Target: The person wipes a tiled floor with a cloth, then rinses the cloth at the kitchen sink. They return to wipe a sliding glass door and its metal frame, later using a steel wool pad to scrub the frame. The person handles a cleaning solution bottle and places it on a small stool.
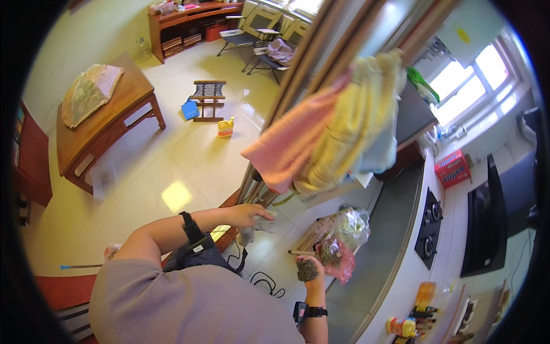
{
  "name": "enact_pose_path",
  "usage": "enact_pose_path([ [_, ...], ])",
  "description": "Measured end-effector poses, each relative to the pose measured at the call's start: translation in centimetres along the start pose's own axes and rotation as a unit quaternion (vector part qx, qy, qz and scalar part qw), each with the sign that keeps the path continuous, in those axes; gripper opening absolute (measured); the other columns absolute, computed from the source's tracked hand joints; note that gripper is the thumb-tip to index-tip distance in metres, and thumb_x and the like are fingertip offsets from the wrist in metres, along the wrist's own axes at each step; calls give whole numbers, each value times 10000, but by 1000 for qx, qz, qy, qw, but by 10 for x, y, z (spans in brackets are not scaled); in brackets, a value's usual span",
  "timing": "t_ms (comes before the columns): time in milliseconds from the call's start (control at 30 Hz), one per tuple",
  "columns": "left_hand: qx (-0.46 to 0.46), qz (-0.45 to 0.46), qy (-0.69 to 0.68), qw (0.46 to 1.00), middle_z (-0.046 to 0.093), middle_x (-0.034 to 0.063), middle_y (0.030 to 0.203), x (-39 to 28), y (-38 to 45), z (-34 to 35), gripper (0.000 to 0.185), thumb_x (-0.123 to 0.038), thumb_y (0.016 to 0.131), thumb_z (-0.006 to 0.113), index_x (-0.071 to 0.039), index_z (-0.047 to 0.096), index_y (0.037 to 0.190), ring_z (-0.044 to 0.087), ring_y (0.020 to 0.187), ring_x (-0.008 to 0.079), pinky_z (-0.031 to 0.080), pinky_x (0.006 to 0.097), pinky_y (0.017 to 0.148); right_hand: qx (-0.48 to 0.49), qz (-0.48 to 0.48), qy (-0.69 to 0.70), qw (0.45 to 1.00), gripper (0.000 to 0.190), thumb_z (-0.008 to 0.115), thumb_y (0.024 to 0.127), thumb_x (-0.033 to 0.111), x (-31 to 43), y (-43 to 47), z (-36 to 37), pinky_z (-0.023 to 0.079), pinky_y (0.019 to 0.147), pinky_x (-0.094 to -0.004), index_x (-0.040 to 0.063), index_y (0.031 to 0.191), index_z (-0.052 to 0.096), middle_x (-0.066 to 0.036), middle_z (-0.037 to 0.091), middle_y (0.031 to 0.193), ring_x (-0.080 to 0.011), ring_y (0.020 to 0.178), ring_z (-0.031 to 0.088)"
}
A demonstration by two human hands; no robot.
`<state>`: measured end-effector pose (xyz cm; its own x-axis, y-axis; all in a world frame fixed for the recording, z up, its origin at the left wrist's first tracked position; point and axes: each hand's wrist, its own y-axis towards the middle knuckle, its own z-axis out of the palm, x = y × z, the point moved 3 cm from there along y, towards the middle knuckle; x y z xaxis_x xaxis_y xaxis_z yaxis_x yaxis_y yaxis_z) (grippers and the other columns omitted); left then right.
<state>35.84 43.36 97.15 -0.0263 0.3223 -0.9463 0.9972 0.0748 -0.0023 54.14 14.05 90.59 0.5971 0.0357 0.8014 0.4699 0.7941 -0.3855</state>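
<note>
My left hand (245,215) is stretched out near the doorway frame, gripping a crumpled greyish cloth (263,224) that hangs below the fingers. Closer to my body, my right hand (319,271) is raised with a dark, bristly scouring pad (307,269) in it. Just beyond the right hand, a clear plastic bag (352,228) and a pink plastic bag (341,260) with greens inside lie on a low wooden stand. Pink and yellow towels (335,137) hang ahead, above both hands.
Sliding door frames (318,56) divide the rooms. To the right runs a white counter with a gas stove (429,228). On the left floor stand a yellow jug (225,127), a folding stool (209,101) and a wooden table (129,101). Black cables (266,281) lie near my body.
</note>
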Motion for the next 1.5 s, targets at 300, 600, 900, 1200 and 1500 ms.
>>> enact_pose_path([
  [300,-131,-122,-78,981,516,113,1216,97,-97,-163,639,47,708,527,-119,543,1325,502,1184,258,398,345,1018,115,152,-39,981,290,441,940,186,-68,165,205,476,850,-365,-29,838,608,-147,633,866,-276,857,619],
  [600,-232,-117,-35,965,533,100,1209,108,-157,-338,623,51,709,523,-119,554,1308,538,1148,235,449,335,963,177,252,214,927,639,432,900,630,-80,333,416,534,807,-481,33,1021,627,-152,661,986,-347,1015,631],
  [900,-317,-91,-6,944,539,113,1278,141,-116,-439,635,51,743,525,-76,488,1364,519,1204,240,407,347,1024,209,213,244,923,832,403,829,779,-24,457,532,449,946,-602,36,1145,605,-224,621,1161,-397,1169,547],
  [1200,-363,-166,-127,908,556,148,1256,166,-68,-524,745,36,740,545,-79,362,1453,531,1198,234,400,332,1021,281,220,259,897,560,453,845,356,1,557,549,391,1045,-498,23,1289,530,-179,589,1254,-344,1196,537],
  [1500,-271,-124,-142,944,539,128,1308,217,-10,-616,681,49,718,475,-33,437,1393,491,1246,221,358,320,1063,92,126,300,941,430,381,937,262,-3,633,508,373,1049,-538,100,1301,543,-166,581,1266,-347,1206,527],
])
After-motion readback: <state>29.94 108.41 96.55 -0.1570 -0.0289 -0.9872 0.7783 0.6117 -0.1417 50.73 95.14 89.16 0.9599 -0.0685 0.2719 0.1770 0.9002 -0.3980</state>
